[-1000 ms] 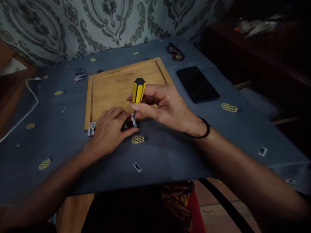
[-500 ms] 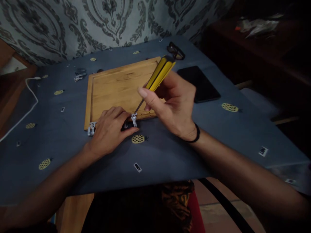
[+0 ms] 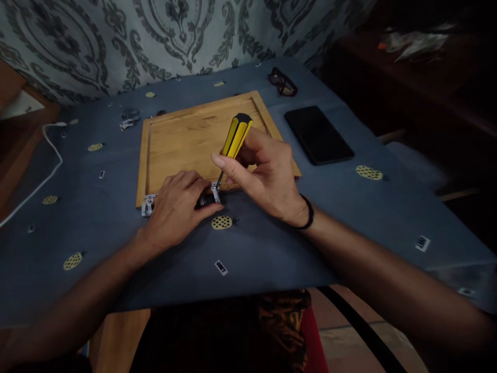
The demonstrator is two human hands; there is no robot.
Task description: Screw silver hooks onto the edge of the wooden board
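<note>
My right hand (image 3: 266,178) is closed around the yellow and black handle of a screwdriver (image 3: 236,135), held tilted over the near edge of a framed wooden panel (image 3: 186,137). The screwdriver's tip meets a small metal hinge (image 3: 216,192) at that edge. My left hand (image 3: 178,207) rests on the panel's near edge, thumb and forefinger closed about this hinge and a dark rounded piece (image 3: 204,200) beside it. Part of that piece is hidden by the fingers. A second metal hinge (image 3: 148,205) sits at the panel's near left corner, left of my left hand.
Right of the panel lies a black tablet or phone (image 3: 319,134), with dark glasses (image 3: 282,83) behind it. Loose metal hinges (image 3: 128,119) lie at the back left. A white cable (image 3: 56,153) runs along the left side of the blue patterned tablecloth (image 3: 272,259).
My right hand has shifted left and the screwdriver now stands more upright, its handle lower. The left hand stays in place on the hinge.
</note>
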